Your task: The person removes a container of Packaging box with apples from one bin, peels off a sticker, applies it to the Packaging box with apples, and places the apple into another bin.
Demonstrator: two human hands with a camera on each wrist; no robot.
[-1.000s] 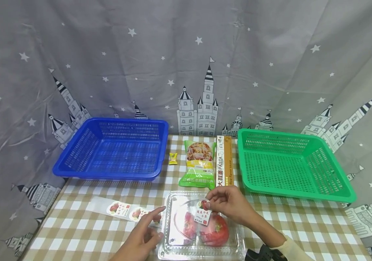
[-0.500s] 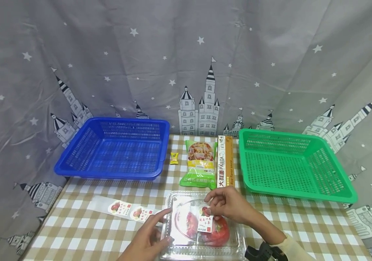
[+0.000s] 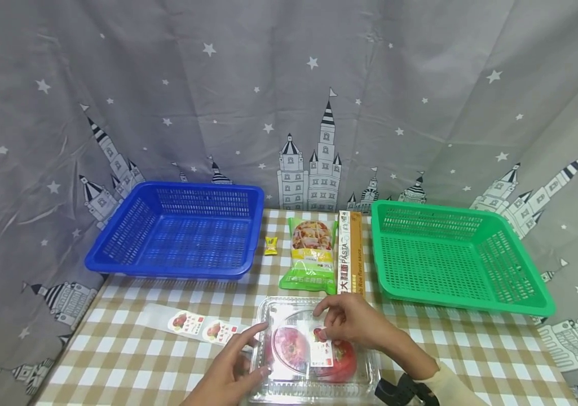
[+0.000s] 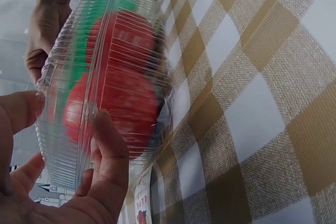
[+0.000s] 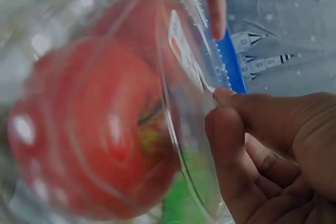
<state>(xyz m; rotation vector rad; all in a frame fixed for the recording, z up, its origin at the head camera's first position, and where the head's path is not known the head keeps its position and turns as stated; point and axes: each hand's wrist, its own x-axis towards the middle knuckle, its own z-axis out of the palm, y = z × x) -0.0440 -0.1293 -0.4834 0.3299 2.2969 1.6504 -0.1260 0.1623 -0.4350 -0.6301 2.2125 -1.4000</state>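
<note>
A clear plastic clamshell box (image 3: 314,389) with two red apples (image 3: 289,347) inside stands closed at the table's near edge. My left hand (image 3: 230,366) grips its left side, thumb and fingers around the lid rim, seen closely in the left wrist view. Between thumb and index finger, my right hand (image 3: 354,321) pinches the upper end of a white apple sticker (image 3: 321,355). The sticker's lower part lies against the lid; its pinched end is lifted in the right wrist view. A backing strip (image 3: 194,327) with more apple stickers lies left of the box, partly behind my left hand.
A blue basket (image 3: 98,265) stands at the back left and a green basket (image 3: 466,304) at the back right. Between them lie a small yellow packet (image 3: 270,246), a green food bag (image 3: 311,259) and a long pasta box (image 3: 351,251). A grey curtain (image 3: 420,73) hangs behind.
My right hand has brought the sticker down onto the lid and straightened it. My left hand has moved right, from beside the box to a grip on its left edge.
</note>
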